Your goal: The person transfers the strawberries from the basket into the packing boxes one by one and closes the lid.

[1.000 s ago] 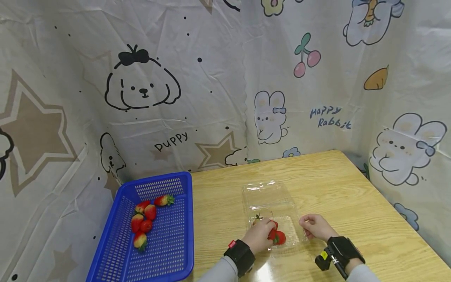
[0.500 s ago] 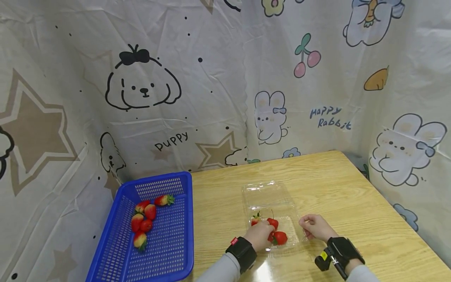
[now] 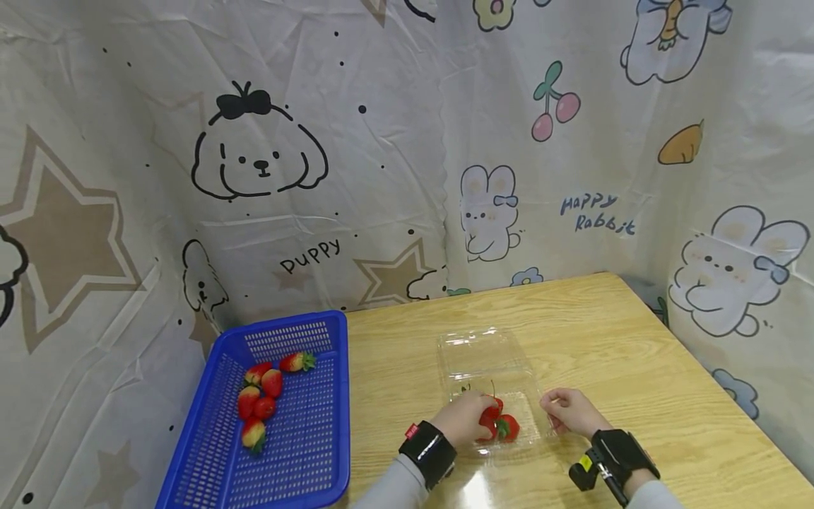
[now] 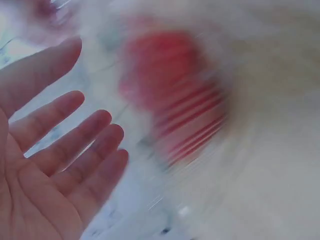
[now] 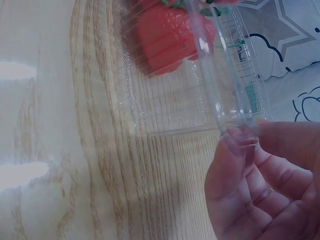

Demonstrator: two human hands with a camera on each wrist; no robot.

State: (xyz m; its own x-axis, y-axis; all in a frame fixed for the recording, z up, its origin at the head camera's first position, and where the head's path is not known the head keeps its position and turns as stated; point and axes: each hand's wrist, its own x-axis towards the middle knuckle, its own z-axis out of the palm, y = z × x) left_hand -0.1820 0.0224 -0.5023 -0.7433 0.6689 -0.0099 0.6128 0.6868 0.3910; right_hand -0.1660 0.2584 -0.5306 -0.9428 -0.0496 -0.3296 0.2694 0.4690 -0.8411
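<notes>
The step in hand appears to be arranging red strawberries with green leaves (image 3: 509,428) inside a clear, hinged plastic box (image 3: 526,410), at the lower centre of the head view. The left hand (image 3: 466,418) lies over the fruit at the box's left side; the left wrist view shows its grip wide, fingers apart and holding nothing, beside a blurred red strawberry. The right hand (image 3: 568,410) pinches the box's right edge between thumb and fingers. Six red-and-yellow strawberries (image 3: 272,382) lie in the blue rectangular plastic basket (image 3: 311,417) at lower left, also on the pale wood-grain worktop (image 3: 591,325).

The next move seems to call for drawing the left hand off without dragging the fruit, while the right keeps the light box steady.

Against half a second ago, the front-right strawberry in the box has turned, its leaves now facing the viewer. The left hand has shifted slightly and covers most of the rear-left one, leaving little but its stem showing. The right hand's pinch and the basket's fruit look unchanged.
</notes>
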